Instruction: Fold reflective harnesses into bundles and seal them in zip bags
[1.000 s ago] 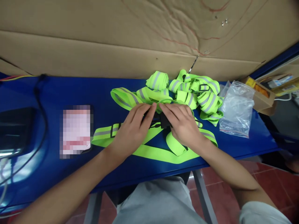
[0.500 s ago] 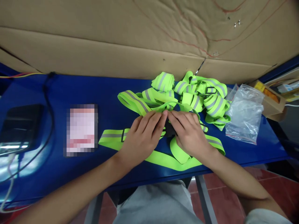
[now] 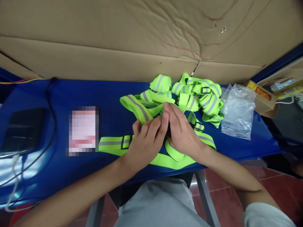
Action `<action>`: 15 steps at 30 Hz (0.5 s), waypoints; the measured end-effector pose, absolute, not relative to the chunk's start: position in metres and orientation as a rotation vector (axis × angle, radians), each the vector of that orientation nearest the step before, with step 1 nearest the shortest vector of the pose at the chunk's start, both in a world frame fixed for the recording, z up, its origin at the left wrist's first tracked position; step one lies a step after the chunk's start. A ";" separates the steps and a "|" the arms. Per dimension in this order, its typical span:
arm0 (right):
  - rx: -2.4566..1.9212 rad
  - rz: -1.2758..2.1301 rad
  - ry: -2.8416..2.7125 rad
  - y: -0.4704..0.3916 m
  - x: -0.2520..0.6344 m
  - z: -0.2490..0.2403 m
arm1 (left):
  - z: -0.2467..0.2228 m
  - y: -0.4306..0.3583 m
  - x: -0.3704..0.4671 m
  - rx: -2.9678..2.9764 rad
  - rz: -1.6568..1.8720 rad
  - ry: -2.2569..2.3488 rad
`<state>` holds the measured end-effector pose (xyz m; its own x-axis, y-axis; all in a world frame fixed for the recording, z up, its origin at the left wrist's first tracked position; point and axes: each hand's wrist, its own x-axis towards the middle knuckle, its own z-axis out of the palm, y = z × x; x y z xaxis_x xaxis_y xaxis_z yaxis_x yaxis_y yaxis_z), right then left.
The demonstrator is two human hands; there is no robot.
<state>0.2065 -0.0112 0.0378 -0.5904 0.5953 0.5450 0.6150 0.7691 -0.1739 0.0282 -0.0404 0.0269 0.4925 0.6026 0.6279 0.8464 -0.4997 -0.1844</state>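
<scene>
Strap pile (image 3: 189,94) on table (image 3: 59,94) before cardboard wall (image 3: 94,47), plastic bag (image 3: 238,110) right of it, card (image 3: 83,130) left (black device (image 3: 22,129) further left).

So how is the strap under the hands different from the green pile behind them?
The strap lies stretched out flat along the blue table, while the pile is bunched into tangled loops. The strap is held at its middle by the left hand and right hand; nobody touches the pile. Both are neon yellow-green with grey stripes and black buckles.
</scene>
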 end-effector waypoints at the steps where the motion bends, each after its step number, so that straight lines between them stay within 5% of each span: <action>1: -0.888 -0.027 -2.375 -0.011 0.207 0.040 | 0.027 -0.041 0.029 -2.263 -0.724 -1.200; 8: -0.780 0.156 -2.363 -0.007 0.212 0.066 | 0.049 -0.041 0.029 -2.447 -0.945 -1.238; 15: -0.682 0.581 -2.074 -0.006 0.229 0.163 | 0.158 -0.028 -0.003 -2.798 -1.073 -1.323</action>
